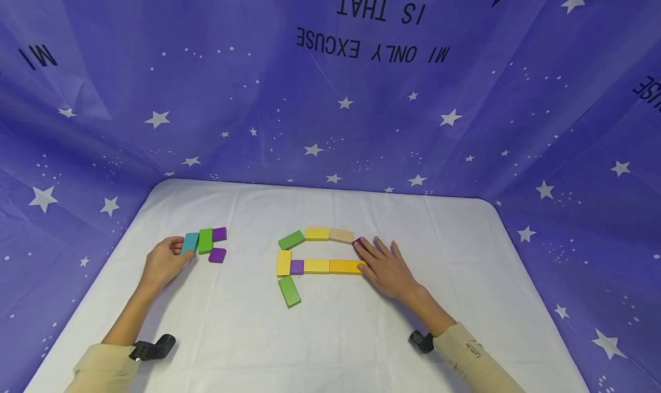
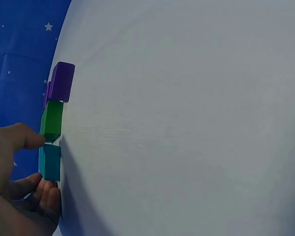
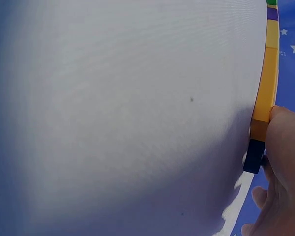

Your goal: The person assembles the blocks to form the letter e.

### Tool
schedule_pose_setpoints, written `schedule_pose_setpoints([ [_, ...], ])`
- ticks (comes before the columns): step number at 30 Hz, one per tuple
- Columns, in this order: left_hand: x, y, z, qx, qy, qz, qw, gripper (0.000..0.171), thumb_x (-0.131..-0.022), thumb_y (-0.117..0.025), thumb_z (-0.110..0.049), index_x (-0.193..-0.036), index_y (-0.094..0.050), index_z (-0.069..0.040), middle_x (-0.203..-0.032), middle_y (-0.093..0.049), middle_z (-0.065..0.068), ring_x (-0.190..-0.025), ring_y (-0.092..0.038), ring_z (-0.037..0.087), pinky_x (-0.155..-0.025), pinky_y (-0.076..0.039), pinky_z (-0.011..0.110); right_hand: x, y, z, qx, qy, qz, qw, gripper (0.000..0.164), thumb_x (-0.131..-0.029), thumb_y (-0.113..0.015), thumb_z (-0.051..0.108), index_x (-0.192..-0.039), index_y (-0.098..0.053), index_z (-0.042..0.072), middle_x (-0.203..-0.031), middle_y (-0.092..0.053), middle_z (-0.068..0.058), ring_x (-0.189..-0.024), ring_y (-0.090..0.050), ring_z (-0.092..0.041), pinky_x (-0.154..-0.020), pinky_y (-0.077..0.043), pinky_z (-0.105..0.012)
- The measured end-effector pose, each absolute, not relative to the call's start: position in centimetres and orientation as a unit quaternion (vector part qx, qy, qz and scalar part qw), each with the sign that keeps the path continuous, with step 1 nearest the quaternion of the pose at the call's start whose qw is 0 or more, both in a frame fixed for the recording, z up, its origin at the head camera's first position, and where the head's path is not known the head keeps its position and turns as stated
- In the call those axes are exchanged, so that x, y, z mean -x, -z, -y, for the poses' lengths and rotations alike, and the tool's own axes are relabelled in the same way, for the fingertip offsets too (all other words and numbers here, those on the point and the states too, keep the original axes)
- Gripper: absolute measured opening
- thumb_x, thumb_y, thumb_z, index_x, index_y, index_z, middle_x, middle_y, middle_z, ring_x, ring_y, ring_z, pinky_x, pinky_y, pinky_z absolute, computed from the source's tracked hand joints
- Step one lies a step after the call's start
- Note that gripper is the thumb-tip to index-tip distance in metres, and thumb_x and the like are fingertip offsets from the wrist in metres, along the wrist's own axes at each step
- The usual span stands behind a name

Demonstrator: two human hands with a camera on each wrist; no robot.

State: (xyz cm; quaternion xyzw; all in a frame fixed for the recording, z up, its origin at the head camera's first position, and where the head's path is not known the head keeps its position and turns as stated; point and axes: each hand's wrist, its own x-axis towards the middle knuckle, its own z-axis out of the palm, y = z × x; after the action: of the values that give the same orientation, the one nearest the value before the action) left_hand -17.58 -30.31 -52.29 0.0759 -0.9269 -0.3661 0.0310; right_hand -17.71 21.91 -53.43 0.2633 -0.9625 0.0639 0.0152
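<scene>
My left hand (image 1: 164, 261) pinches a teal block (image 1: 190, 243) between thumb and fingers at the left of the table. That block stands beside a green block (image 1: 205, 241), which has two purple blocks (image 1: 219, 233) to its right. In the left wrist view, the thumb lies near the seam between the teal block (image 2: 50, 162) and the green block (image 2: 52, 120). My right hand (image 1: 389, 271) lies with spread fingers at the right end of a block outline. Its thumb touches an orange block (image 1: 345, 267), and its fingertips partly cover a purple block (image 1: 358, 241).
The outline also has yellow blocks (image 1: 317, 234), a tan block (image 1: 342, 236), a small purple block (image 1: 296, 267) and green blocks (image 1: 290, 291). A white cloth (image 1: 330, 347) covers the table. Purple star-printed fabric (image 1: 330, 106) hangs behind and at both sides.
</scene>
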Motion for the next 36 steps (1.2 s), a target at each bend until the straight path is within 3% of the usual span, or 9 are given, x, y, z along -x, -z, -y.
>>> schedule_pose_setpoints([
  [10,18.3,51.9,30.3,-0.094,0.342,0.934,0.043,0.047,-0.086,-0.069,-0.014,-0.118,-0.057,0.018,-0.101,-0.064,0.029,-0.091,-0.06,0.039,-0.076,-0.044,0.042,17.7,53.5,-22.0,-0.266,-0.061,0.962,0.017,0.056,-0.105,-0.045,0.042,-0.156,-0.035,0.02,-0.159,-0.033,-0.004,-0.145,-0.028,-0.037,-0.111,-0.019,-0.069],
  [19,17.2,51.0,29.6,-0.077,0.35,0.929,0.089,0.047,-0.086,-0.071,-0.011,-0.122,-0.057,0.016,-0.106,-0.064,0.031,-0.096,-0.06,0.041,-0.078,-0.043,0.041,17.8,53.4,-22.0,-0.267,-0.065,0.961,0.019,0.056,-0.105,-0.046,0.042,-0.156,-0.037,0.019,-0.158,-0.034,-0.004,-0.144,-0.029,-0.037,-0.111,-0.017,-0.069],
  [27,16.0,49.2,26.0,0.016,0.377,0.92,0.106,0.045,-0.082,-0.072,-0.003,-0.123,-0.061,0.011,-0.11,-0.062,0.027,-0.098,-0.061,0.038,-0.079,-0.045,0.032,17.7,53.2,-21.9,-0.27,-0.066,0.96,0.021,0.056,-0.105,-0.047,0.041,-0.155,-0.038,0.017,-0.158,-0.036,-0.005,-0.144,-0.03,-0.039,-0.11,-0.019,-0.07],
  [34,15.2,49.0,21.7,0.112,0.403,0.904,0.091,0.043,-0.078,-0.074,0.007,-0.12,-0.064,0.008,-0.11,-0.064,0.021,-0.096,-0.064,0.034,-0.084,-0.053,0.049,17.6,53.2,-21.9,-0.27,-0.069,0.96,0.023,0.056,-0.105,-0.047,0.041,-0.155,-0.038,0.018,-0.157,-0.036,-0.005,-0.144,-0.03,-0.038,-0.11,-0.019,-0.07],
  [36,15.0,49.0,20.4,0.147,0.413,0.896,0.077,0.042,-0.077,-0.074,0.009,-0.118,-0.065,0.007,-0.11,-0.065,0.019,-0.096,-0.065,0.033,-0.085,-0.054,0.049,17.6,53.2,-21.9,-0.27,-0.068,0.96,0.023,0.056,-0.105,-0.047,0.041,-0.155,-0.038,0.018,-0.157,-0.036,-0.006,-0.143,-0.031,-0.039,-0.11,-0.019,-0.07],
])
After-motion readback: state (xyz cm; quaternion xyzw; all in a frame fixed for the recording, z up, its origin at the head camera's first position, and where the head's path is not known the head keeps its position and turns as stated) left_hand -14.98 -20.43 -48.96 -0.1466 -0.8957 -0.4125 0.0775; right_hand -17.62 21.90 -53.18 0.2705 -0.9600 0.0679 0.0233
